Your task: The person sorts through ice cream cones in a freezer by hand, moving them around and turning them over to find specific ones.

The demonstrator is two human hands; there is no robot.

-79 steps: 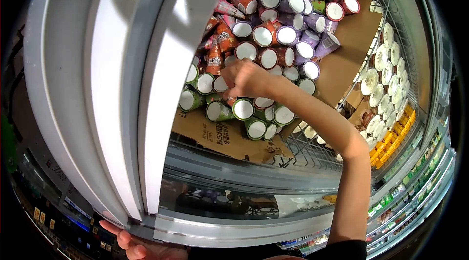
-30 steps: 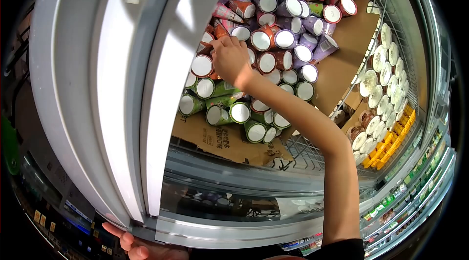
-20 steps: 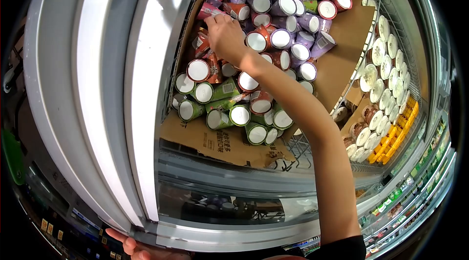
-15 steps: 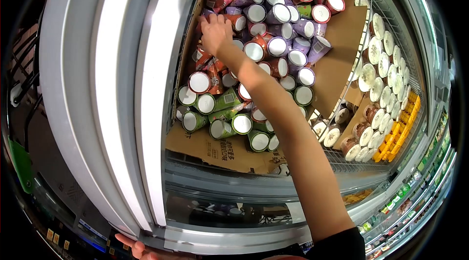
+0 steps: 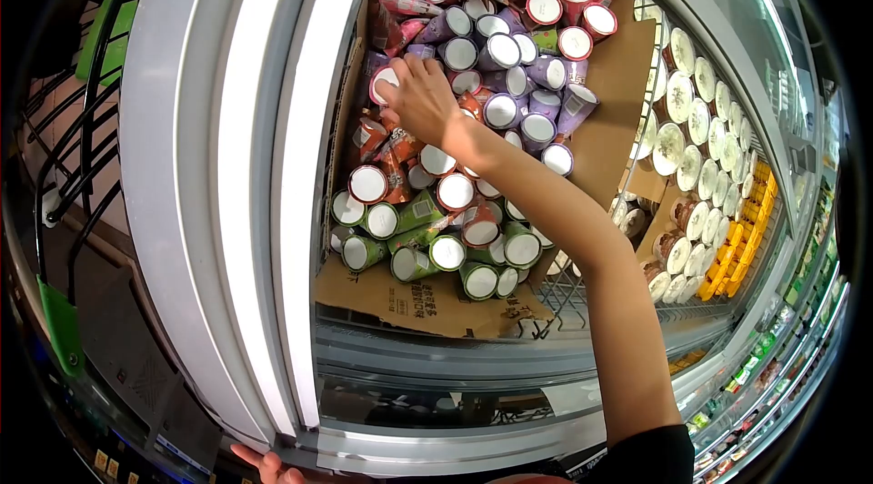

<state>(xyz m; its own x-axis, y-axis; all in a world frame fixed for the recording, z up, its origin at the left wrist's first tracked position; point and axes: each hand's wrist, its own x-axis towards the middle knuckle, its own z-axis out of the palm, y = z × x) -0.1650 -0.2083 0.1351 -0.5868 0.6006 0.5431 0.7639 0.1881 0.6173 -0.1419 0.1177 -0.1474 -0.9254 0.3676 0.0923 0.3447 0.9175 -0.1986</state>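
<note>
Inside the freezer, my right hand (image 5: pixel 422 102) is closed at the left side of the pile, its thumb and fingers at the pink-rimmed lid of an ice cream cone (image 5: pixel 384 84). Purple ice cream cones (image 5: pixel 500 53) lie just right of it, and red-brown ones (image 5: pixel 368 184) are below. Green cones (image 5: pixel 447 253) fill the near end of the cardboard box (image 5: pixel 400 304). My left hand (image 5: pixel 270 466) shows only in part at the bottom, by the corner of the freezer frame, fingers apart and holding nothing visible.
White-lidded cups (image 5: pixel 668 147) stand in a wire basket on the right, with a yellow rack (image 5: pixel 746 229) beside them. The thick freezer frame (image 5: pixel 300 166) runs along the left. A black shopping cart (image 5: pixel 86 138) with green parts stands beyond it. Pink cones (image 5: pixel 546 6) lie at the far end.
My right hand has shifted slightly right and nearer, its fingers now turned left, and a pink-rimmed lid shows beside them. The view has shifted; the left hand stays at the frame.
</note>
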